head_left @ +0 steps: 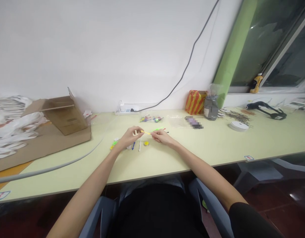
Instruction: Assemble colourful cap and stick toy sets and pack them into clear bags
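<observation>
The left hand [129, 136] and the right hand [162, 137] pinch opposite ends of the yellow piece [146, 132], above the desk [164, 160]. The step seems two-handed handling; the next move probably calls for steady grip.

Yellow piece [146, 132] is held between left hand [131, 136] and right hand [163, 137], one end each, over pale surface [164, 162]. Blue piece [133, 145], white piece [139, 145], round yellow item [146, 143] are laid just below. Open carton [64, 117] is placed left; striped bag [195, 102] and white reel [239, 126] are seen right. Power strip [124, 113] is set by wall [105, 49].
</observation>
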{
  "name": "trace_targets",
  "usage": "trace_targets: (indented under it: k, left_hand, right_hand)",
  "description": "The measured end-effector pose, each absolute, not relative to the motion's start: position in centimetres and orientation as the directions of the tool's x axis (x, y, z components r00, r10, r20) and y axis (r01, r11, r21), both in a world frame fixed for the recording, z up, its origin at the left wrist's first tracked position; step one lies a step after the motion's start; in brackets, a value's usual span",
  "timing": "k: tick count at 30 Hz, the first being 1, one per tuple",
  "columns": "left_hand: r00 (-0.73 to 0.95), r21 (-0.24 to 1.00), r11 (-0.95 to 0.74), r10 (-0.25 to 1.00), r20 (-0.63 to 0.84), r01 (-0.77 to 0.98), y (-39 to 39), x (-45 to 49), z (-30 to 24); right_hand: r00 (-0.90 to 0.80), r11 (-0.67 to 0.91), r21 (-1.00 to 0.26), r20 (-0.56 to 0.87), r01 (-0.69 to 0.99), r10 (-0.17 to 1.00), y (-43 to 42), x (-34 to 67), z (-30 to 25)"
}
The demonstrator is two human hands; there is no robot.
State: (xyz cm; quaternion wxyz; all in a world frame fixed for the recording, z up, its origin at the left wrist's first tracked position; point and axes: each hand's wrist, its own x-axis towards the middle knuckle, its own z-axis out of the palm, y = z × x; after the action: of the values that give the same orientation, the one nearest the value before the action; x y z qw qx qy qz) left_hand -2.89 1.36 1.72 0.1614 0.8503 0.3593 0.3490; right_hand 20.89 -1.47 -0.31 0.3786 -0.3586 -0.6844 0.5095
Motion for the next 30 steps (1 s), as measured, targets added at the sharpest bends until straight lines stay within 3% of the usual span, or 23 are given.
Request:
trace_targets:
  k: [8, 16, 26, 30]
  left_hand:
    - [0.645, 0.336, -0.800, 0.599, 0.474, 0.497, 1.02, -2.56, 1.56]
    - [0.671, 0.266, -0.804, 0.592, 0.446, 0.532, 1.28, -2.72, 1.48]
    - [0.686, 0.351, -0.781, 0.623, 0.376, 0.517, 1.01, -2.72, 1.63]
    - [0.687, 0.322, -0.768, 0.640, 0.344, 0.554, 1.15, -2.84, 1.37]
  right_hand:
    - [-0.480, 0.117, -0.988, 0.057, 0.097, 0.875, -1.56, 20.75, -0.46]
    - [-0.417, 0.140, -0.981, 0.072, 0.134, 0.906, -1.38, 20.92, -0.42]
    - [-0.435, 0.096, -0.971, -0.010, 0.221, 0.901, -1.37, 21.16, -0.86]
    - [-0.472, 0.070, -0.975, -0.040, 0.212, 0.880, -1.54, 21.09, -0.87]
